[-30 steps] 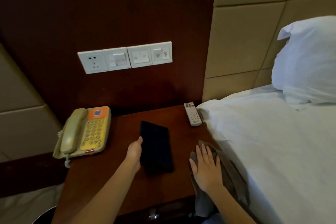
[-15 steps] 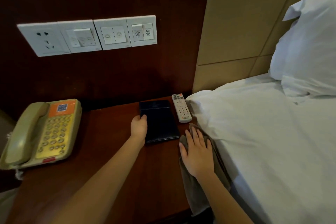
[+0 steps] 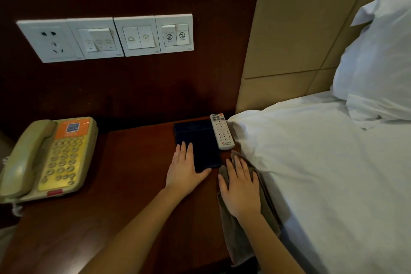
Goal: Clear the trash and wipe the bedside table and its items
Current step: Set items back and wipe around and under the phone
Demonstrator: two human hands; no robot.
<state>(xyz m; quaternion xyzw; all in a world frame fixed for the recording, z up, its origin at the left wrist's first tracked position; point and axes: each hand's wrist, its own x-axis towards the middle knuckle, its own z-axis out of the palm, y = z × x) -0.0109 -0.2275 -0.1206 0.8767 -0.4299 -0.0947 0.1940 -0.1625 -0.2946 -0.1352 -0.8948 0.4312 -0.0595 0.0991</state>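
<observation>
Plainly, your bedside table point(image 3: 124, 184) carried the beige telephone point(image 3: 51, 158) at its left, well apart from your hands. Your right hand point(image 3: 241, 189) lay flat, fingers spread, on the grey cloth point(image 3: 233, 240) at the bed-side edge, probably pressing it for wiping. Your left hand point(image 3: 184, 171), fingers straight, rested on the dark folder point(image 3: 195, 138) beside the white remote control point(image 3: 222, 131), likely steadying it near the wall.

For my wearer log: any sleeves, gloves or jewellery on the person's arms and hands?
None visible. The left hand and right hand are ungloved; both forearms are bare to the frame edge, with no sleeve, watch, bracelet or ring showing.
</observation>
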